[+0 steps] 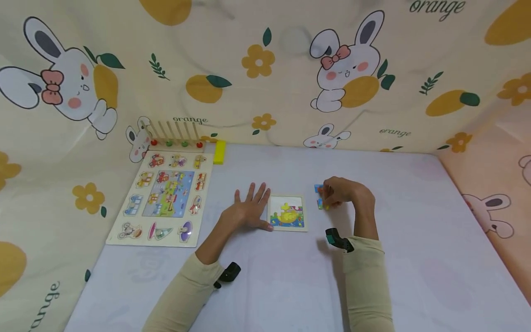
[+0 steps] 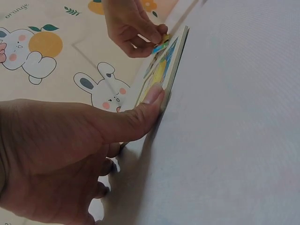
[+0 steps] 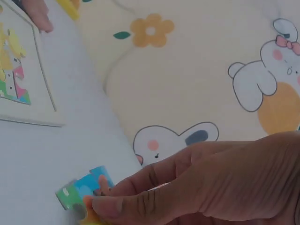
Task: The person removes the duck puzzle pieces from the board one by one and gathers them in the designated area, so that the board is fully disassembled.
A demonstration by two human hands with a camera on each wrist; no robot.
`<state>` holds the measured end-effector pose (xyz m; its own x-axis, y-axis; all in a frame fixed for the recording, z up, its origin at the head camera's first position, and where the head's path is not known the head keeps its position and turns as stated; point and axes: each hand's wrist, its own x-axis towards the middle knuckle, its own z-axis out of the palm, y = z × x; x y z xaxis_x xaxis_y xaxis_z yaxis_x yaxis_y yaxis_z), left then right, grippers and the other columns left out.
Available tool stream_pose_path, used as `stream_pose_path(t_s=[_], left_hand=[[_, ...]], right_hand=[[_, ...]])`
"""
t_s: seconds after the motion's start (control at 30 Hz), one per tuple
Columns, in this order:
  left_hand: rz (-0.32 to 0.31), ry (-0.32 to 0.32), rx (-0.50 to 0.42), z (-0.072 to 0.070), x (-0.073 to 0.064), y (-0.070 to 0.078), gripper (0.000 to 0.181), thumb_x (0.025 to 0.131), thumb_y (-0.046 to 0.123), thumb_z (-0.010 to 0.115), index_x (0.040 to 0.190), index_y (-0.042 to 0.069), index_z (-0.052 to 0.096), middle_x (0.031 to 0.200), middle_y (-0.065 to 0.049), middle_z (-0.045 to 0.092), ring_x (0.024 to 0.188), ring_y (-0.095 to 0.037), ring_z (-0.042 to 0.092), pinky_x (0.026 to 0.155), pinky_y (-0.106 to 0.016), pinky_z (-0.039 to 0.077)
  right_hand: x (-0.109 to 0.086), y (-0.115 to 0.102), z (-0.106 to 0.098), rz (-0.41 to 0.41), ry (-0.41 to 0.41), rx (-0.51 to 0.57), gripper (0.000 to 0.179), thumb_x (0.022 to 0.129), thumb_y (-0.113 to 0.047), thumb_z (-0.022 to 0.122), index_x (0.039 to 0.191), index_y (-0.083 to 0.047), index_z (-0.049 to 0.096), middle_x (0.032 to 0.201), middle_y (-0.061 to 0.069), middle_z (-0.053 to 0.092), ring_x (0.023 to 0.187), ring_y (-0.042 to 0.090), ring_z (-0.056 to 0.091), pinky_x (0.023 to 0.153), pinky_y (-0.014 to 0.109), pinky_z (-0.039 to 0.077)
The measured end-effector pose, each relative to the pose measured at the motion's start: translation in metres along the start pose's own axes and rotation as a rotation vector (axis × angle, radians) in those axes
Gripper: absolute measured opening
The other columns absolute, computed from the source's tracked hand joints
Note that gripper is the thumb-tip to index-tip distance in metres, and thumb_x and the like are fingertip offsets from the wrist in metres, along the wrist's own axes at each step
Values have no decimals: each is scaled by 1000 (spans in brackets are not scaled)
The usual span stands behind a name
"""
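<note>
A small square jigsaw tray (image 1: 306, 212) lies on the table, its lower part filled with a yellow duck picture and its upper part bare white. My left hand (image 1: 249, 213) is spread flat at the tray's left side, its thumb (image 2: 152, 96) resting on the near left corner of the rim. To the right of the tray, my right hand (image 1: 343, 191) pinches a colourful puzzle piece (image 2: 161, 45) between thumb and forefinger. Beside those fingertips a blue and green puzzle piece (image 3: 84, 187) lies on the table. The curled fingers partly hide the pieces.
At the left lies a large wooden puzzle board (image 1: 137, 230) with vehicle and toy pictures. Behind it stands a peg rack (image 1: 176, 146) with red and green beads, next to a yellow block (image 1: 219, 152). A printed curtain (image 1: 282, 124) borders the table's back.
</note>
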<state>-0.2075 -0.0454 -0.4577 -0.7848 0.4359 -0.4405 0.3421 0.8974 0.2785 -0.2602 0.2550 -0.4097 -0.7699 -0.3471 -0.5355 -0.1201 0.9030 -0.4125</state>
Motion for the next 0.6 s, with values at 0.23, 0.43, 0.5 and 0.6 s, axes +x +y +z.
stream_pose_path(t_s=[0.23, 0.43, 0.5, 0.6], left_hand=[[16, 11, -7, 6, 4, -6, 113, 91, 55, 74, 169, 10, 6, 179, -11, -8, 165, -40, -9, 127, -73, 5], [10, -15, 10, -1, -3, -1, 111, 93, 56, 72, 169, 10, 6, 178, -10, -8, 165, -38, -9, 128, -71, 6], [11, -9, 16, -2, -4, 0, 111, 93, 56, 72, 169, 10, 6, 178, -10, -8, 165, -38, -9, 128, -71, 6], [11, -2, 18, -1, -4, 0, 111, 93, 57, 72, 169, 9, 7, 178, -11, -7, 166, -38, -8, 128, -71, 7]], right_hand=[[2, -2, 1, 137, 33, -81, 27, 90, -20, 82, 102, -7, 62, 97, 7, 62, 93, 22, 56, 78, 35, 45], [6, -5, 5, 156, 17, -97, 25, 87, -14, 83, 93, -9, 60, 91, 5, 58, 94, 23, 55, 78, 36, 43], [8, -8, 6, 148, 22, -105, 25, 86, -13, 83, 92, -9, 58, 89, 4, 56, 95, 23, 54, 78, 37, 42], [8, -12, 6, 153, 30, -102, 28, 86, -15, 84, 94, -8, 58, 92, 6, 56, 98, 25, 54, 80, 40, 42]])
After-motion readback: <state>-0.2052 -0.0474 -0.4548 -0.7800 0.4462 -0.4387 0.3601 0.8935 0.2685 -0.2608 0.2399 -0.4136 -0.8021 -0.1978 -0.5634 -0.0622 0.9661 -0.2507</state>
